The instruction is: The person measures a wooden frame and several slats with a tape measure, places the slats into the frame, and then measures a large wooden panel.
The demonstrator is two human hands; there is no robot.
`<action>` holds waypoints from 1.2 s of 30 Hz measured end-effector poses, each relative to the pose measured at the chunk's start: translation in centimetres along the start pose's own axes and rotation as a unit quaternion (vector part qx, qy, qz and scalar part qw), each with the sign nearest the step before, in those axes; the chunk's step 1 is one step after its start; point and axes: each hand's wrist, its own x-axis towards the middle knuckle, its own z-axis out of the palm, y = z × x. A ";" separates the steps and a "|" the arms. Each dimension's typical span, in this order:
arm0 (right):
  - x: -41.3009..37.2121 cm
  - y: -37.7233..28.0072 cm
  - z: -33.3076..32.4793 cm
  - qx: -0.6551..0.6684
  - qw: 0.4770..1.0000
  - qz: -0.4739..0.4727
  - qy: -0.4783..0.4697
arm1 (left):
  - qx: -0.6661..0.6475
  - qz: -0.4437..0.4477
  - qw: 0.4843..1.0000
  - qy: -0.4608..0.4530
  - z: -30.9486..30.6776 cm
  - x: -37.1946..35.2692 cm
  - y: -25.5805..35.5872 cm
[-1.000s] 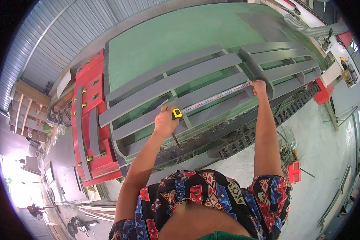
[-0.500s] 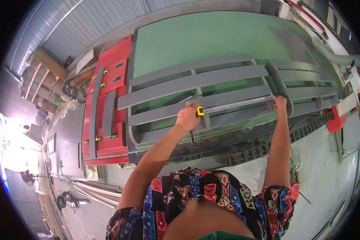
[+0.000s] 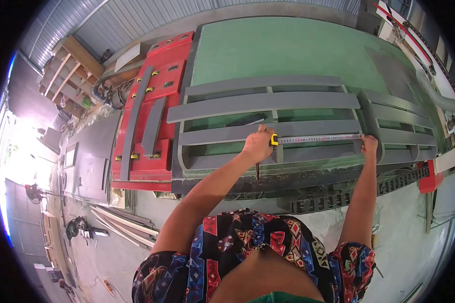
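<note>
My left hand (image 3: 258, 145) is closed around a yellow and black tape measure (image 3: 274, 140), with a thin dark stick-like thing (image 3: 258, 172) pointing down below it. From the case, the pale blade (image 3: 318, 138) runs out to the right along a slat of a grey slatted frame (image 3: 227, 137). At the frame's right end, my right hand (image 3: 369, 145) pinches the blade's tip. Both hands are over the front side of the frame, which lies on a green-topped table (image 3: 278, 48).
A second grey slatted frame (image 3: 402, 132) lies close on the right. Loose grey strips (image 3: 138, 123) rest on the red panel (image 3: 159, 60) at the left. A black cable chain (image 3: 321, 203) runs below the table's front edge. Wooden strips (image 3: 124, 224) lie on the floor.
My view has turned slightly left, so the table and frames sit farther right in it. Both hands keep their hold, and the tape stays stretched between them.
</note>
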 end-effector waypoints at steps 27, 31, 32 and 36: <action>-9.9 -2.1 3.1 0.159 0.968 -0.122 -0.152 | -0.082 0.027 0.990 0.111 1.3 -10.7 -2.1; -18.6 -3.3 9.7 0.131 0.950 -0.114 -0.258 | -0.103 -0.013 0.990 0.098 0.7 -13.5 -2.5; -20.3 -2.8 11.3 0.124 0.942 -0.114 -0.291 | -0.110 -0.027 0.988 0.108 0.5 -14.2 -2.7; -29.0 -2.4 15.6 0.116 0.902 -0.094 -0.406 | -0.134 -0.042 0.983 0.122 -0.8 -16.8 -3.3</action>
